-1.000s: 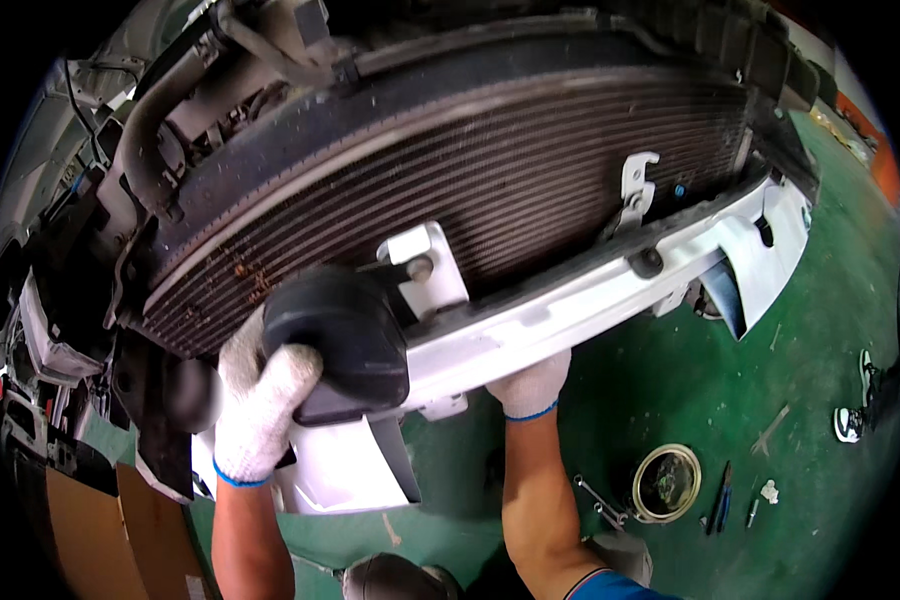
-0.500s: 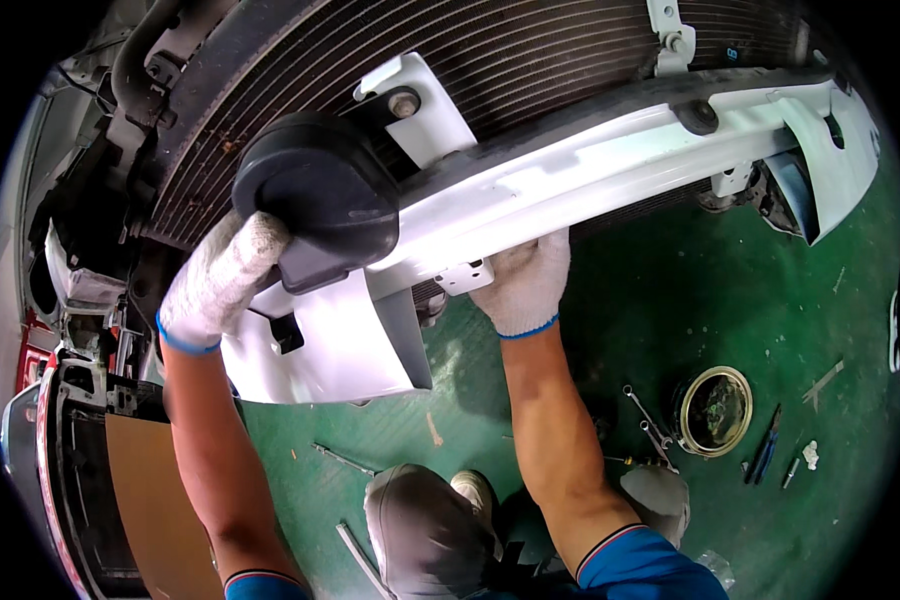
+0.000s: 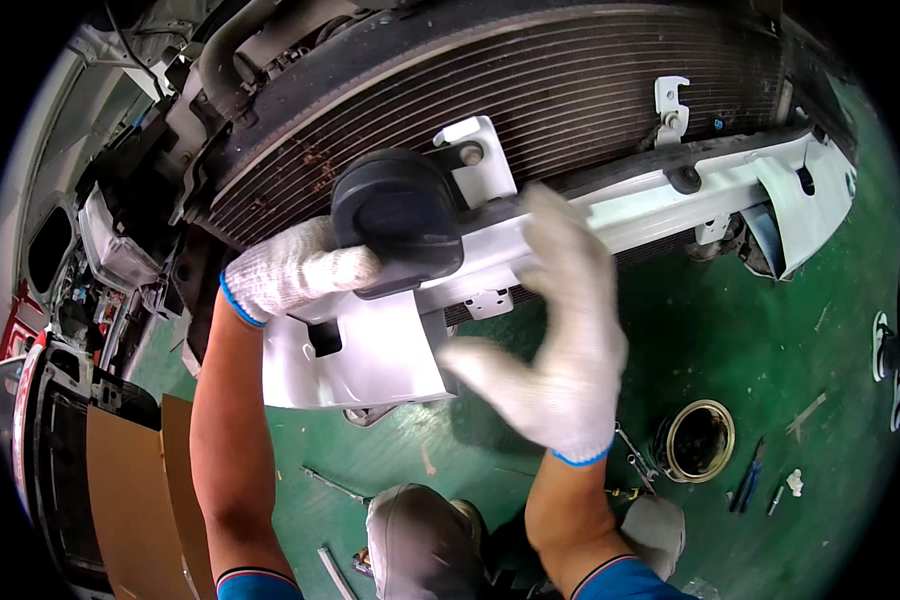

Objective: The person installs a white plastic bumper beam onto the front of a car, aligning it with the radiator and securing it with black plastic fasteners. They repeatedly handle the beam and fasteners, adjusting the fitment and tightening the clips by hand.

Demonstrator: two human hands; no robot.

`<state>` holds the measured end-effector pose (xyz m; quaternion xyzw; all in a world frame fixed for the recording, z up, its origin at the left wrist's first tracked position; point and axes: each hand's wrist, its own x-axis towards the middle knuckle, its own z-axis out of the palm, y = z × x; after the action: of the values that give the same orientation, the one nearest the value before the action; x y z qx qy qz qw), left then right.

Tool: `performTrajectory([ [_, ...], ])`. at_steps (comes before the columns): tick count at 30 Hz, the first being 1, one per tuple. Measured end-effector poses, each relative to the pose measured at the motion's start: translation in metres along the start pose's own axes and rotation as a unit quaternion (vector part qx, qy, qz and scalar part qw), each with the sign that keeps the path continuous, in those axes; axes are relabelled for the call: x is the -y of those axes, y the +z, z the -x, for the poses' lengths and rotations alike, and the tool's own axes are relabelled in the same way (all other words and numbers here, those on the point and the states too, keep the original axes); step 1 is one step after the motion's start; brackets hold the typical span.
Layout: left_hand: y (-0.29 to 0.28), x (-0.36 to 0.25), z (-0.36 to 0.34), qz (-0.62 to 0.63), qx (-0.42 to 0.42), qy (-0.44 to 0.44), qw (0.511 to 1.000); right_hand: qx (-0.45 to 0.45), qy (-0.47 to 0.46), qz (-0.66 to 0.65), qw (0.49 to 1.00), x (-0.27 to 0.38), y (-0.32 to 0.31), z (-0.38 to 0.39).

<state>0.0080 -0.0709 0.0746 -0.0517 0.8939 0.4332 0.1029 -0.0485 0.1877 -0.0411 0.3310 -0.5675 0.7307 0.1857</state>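
Observation:
My left hand (image 3: 295,272), in a white knit glove, grips the lower left side of a black, snail-shaped car horn (image 3: 395,215). Its thumb lies across the front, while its other fingers are partly hidden behind. Beside the horn, a bolt (image 3: 470,154) sits by a white bracket (image 3: 490,172). My gloved right hand (image 3: 560,350) is open in front of the white bumper beam (image 3: 660,215), thumb and fingers spread and slightly blurred. Nothing shows in it. Below the horn is the beam's wide white end plate (image 3: 370,350).
Behind the beam stands a finned radiator (image 3: 570,80). On the green floor are a round tin (image 3: 727,440), wrenches (image 3: 635,460), blue-handled pliers (image 3: 747,475) and a ratchet (image 3: 335,485). A cardboard sheet (image 3: 130,500) stands at the lower left.
My right hand has come out from under the beam and up in front of it, fingers spread. My left hand stays on the horn. The view has shifted, moving the horn rightward and down.

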Motion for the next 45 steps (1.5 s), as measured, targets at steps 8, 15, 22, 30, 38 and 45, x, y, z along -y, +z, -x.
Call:
performTrajectory([
  [8, 0.007, 0.001, -0.005, 0.055, 0.063, 0.067, 0.994, 0.192, -0.356, 0.366, 0.838, 0.0, 0.043, -0.072],
  [15, -0.004, 0.013, 0.002, -0.021, 0.027, 0.041, 0.999, 0.275, -0.377, 0.346, 0.814, 0.02, 0.044, -0.095],
  [22, -0.008, 0.013, 0.003, -0.177, -0.065, 0.018, 0.982, 0.323, -0.361, 0.302, 0.821, 0.021, 0.04, -0.101],
  [30, -0.006, 0.015, 0.001, -0.168, -0.049, -0.016, 0.984, 0.33, -0.363, 0.315, 0.812, 0.016, 0.038, -0.101],
  [38, -0.005, -0.004, 0.047, -0.093, -0.075, 0.019, 0.993, 0.319, -0.336, 0.284, 0.839, 0.015, 0.034, -0.104],
  [45, -0.006, 0.031, 0.018, -0.227, -0.106, 0.186, 0.95, 0.286, -0.321, 0.282, 0.858, 0.011, 0.032, -0.105],
])
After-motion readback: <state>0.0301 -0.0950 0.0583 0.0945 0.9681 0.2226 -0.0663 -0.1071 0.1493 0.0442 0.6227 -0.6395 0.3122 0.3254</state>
